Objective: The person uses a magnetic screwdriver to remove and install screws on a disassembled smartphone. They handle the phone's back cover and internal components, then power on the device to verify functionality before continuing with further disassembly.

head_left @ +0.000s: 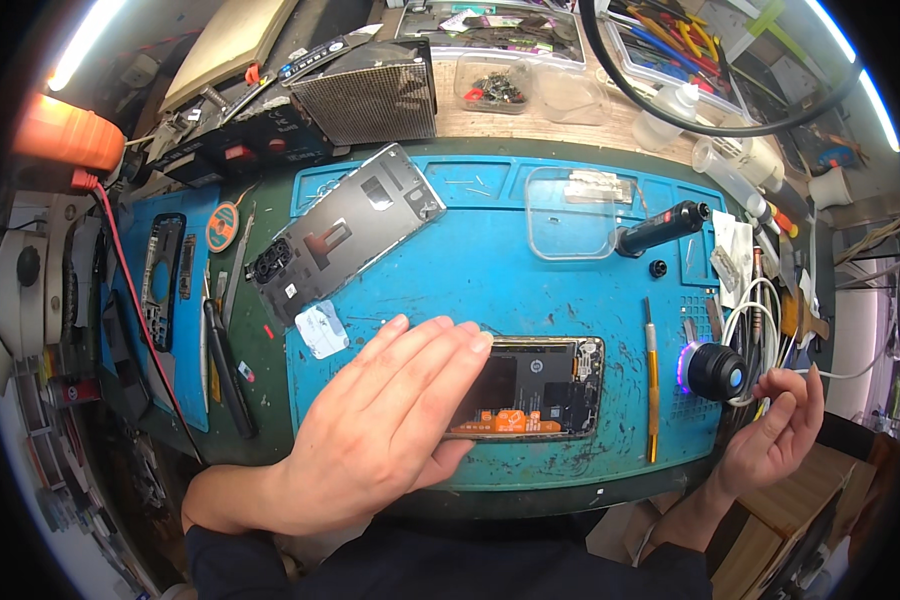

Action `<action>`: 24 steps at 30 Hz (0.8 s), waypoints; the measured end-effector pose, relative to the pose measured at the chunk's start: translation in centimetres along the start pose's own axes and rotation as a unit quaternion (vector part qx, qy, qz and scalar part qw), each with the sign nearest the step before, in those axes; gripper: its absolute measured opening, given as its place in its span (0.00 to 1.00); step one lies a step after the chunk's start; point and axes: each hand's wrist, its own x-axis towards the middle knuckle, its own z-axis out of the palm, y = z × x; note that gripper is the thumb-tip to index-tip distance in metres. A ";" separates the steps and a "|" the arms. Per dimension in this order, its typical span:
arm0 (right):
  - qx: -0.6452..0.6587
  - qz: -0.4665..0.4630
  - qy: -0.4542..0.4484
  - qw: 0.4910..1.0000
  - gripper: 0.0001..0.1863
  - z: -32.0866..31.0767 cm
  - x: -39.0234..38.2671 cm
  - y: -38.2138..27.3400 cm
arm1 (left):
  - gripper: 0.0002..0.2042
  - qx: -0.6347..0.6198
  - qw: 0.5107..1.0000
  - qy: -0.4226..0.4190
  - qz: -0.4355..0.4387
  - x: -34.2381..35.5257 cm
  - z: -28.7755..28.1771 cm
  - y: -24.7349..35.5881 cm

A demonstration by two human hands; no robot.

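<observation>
An opened smartphone (562,385) lies on the blue work mat (470,250), its black battery and an orange flex strip exposed. My left hand (390,400) is stretched flat over the phone's left part, fingers together and straight, and hides that end. Whether the palm touches the phone I cannot tell. At the right edge of the mat, my right hand (775,430) is held up with loosely bent fingers and nothing visible in them. Close beside it sits a round black device (718,372) glowing purple on one face. A thin screwdriver (652,390) lies between the phone and that device.
A grey phone back cover (355,235) and a white sticker sheet (321,330) lie behind my left hand. Farther back are a clear plastic tray (572,225) and a black electric screwdriver (662,228). A black cable (710,128) loops overhead; a red cable (130,290) runs at left.
</observation>
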 end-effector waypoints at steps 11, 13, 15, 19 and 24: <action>0.004 0.005 0.004 1.000 0.22 0.6 0.2 -0.4 | 0.47 -0.002 1.000 0.001 0.008 0.0 0.0 0.0; 0.006 0.007 0.004 1.000 0.22 0.6 0.2 -0.3 | 0.47 -0.004 1.000 0.004 0.009 0.0 0.0 0.0; 0.011 0.012 0.005 1.000 0.22 0.6 0.1 -0.3 | 0.47 -0.002 1.000 0.007 0.008 0.0 0.0 0.0; 0.009 0.023 0.007 1.000 0.22 0.8 0.1 -0.6 | 0.47 -0.008 1.000 -0.001 0.005 -0.1 -0.2 -0.4; 0.019 0.023 0.005 1.000 0.21 0.9 0.1 -0.6 | 0.48 -0.002 1.000 -0.003 0.016 -0.3 -0.3 -0.5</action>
